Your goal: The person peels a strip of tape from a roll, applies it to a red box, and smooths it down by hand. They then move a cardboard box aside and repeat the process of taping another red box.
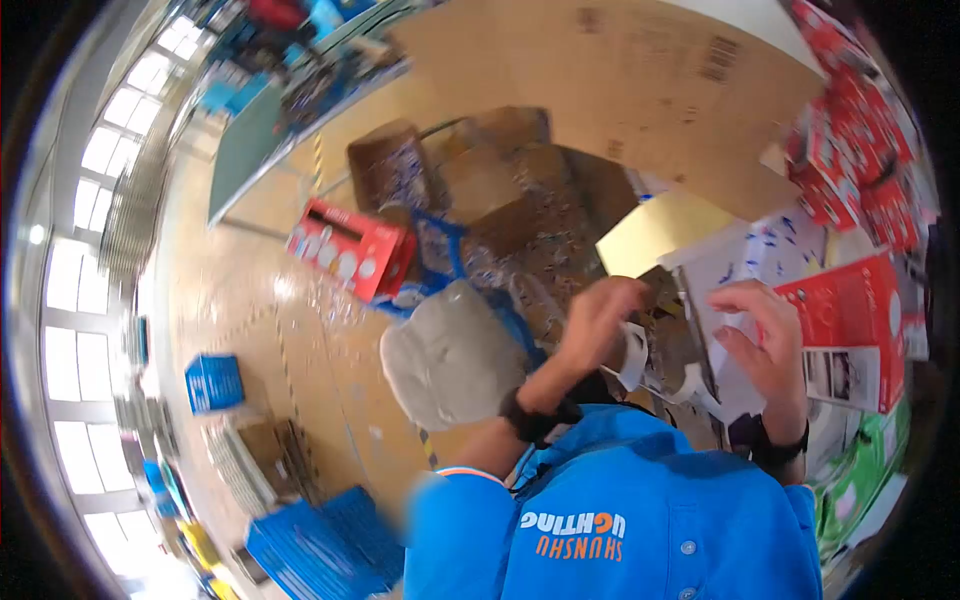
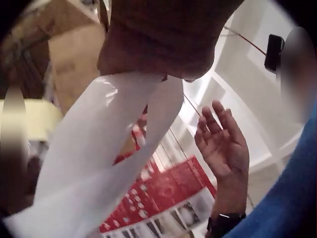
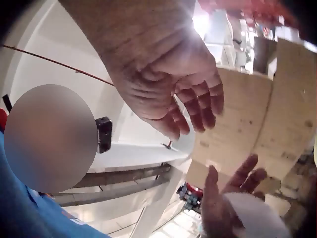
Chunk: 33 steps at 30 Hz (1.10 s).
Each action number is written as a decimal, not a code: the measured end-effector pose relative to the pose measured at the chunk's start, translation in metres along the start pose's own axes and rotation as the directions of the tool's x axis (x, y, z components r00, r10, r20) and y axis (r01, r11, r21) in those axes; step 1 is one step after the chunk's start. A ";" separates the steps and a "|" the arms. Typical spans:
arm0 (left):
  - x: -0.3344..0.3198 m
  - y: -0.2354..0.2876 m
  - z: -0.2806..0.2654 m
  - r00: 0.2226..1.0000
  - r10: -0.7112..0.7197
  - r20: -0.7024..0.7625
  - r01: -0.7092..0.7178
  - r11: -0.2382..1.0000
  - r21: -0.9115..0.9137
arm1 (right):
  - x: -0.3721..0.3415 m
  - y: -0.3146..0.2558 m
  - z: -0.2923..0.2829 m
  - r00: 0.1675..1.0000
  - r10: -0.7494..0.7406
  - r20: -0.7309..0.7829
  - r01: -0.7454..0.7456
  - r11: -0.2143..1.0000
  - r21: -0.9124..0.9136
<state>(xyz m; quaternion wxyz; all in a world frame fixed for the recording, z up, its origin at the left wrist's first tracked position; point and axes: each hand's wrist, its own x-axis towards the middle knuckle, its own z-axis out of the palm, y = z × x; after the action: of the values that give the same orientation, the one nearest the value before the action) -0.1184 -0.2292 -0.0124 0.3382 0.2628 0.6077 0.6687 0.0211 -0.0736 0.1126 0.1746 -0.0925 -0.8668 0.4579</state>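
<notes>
The left hand is raised in the head view, its fingers spread and bent a little. A white glossy sheet looped into a band hangs right at this hand in the left wrist view; whether the hand touches it is unclear. In the right wrist view the sheet partly hides the left palm. Facing it, the right hand has loosely bent fingers and holds nothing; its palm shows in the right wrist view. Below and between the hands lie white curled pieces.
A large cardboard sheet spans the far side. At the right stands a red and white box, with more red packages beyond. To the left are a grey chair seat, a red box and open cartons.
</notes>
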 end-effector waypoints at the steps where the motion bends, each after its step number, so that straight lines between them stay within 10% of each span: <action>1: -0.016 -0.004 -0.032 0.986 -0.076 -0.146 0.074 0.997 -0.019 | 0.013 0.005 0.020 0.993 0.048 0.107 -0.057 0.995 0.084; 5: -0.102 -0.045 -0.148 0.746 -0.338 -0.573 0.174 0.931 -0.321 | 0.072 0.027 0.121 0.833 0.161 0.529 -0.322 0.919 0.228; 7: -0.137 -0.043 -0.182 0.501 -0.529 -0.685 0.243 0.846 -0.475 | 0.102 0.051 0.188 0.747 0.138 0.650 -0.431 0.845 0.316; 14: -0.207 -0.100 -0.256 0.284 -0.539 -0.793 0.132 0.841 -0.524 | 0.176 0.105 0.407 0.476 0.214 0.853 -0.807 0.493 0.327; 17: -0.208 -0.125 -0.281 0.187 -0.493 -0.850 0.062 0.869 -0.490 | 0.211 0.157 0.507 0.442 0.068 0.894 -0.895 0.092 0.436; 20: -0.183 -0.122 -0.292 0.174 -0.498 -0.850 0.030 0.865 -0.501 | 0.248 0.190 0.593 0.417 0.246 0.875 -0.830 -0.289 0.477; 26: -0.143 -0.145 -0.312 0.028 -0.555 -0.832 -0.015 0.831 -0.555 | 0.279 0.182 0.654 0.513 -0.035 0.858 -0.709 -0.580 0.401; 28: -0.125 -0.139 -0.332 0.044 -0.512 -0.858 -0.054 0.856 -0.514 | 0.286 0.170 0.661 0.652 0.004 0.758 -0.743 -0.192 0.641; 29: -0.117 -0.135 -0.340 0.045 -0.491 -0.870 -0.065 0.868 -0.493 | 0.286 0.167 0.663 0.772 0.003 0.636 -0.608 0.294 0.737; 31: -0.096 -0.135 -0.352 0.047 -0.503 -0.863 -0.082 0.859 -0.505 | 0.292 0.167 0.672 0.878 -0.229 0.420 -0.069 0.809 0.584; 32: -0.085 -0.139 -0.356 0.049 -0.507 -0.860 -0.095 0.855 -0.510 | 0.296 0.171 0.679 0.860 -0.381 0.338 0.185 0.852 0.490; 33: -0.074 -0.143 -0.359 0.059 -0.514 -0.856 -0.105 0.850 -0.517 | 0.295 0.169 0.679 0.867 -0.345 0.359 0.133 0.855 0.501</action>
<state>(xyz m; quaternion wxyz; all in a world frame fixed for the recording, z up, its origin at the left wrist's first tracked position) -0.3264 -0.5101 -0.1938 -0.0140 -0.4347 0.5305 0.7276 -0.5141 -0.4003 -0.3154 0.0498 0.1678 -0.7544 0.6326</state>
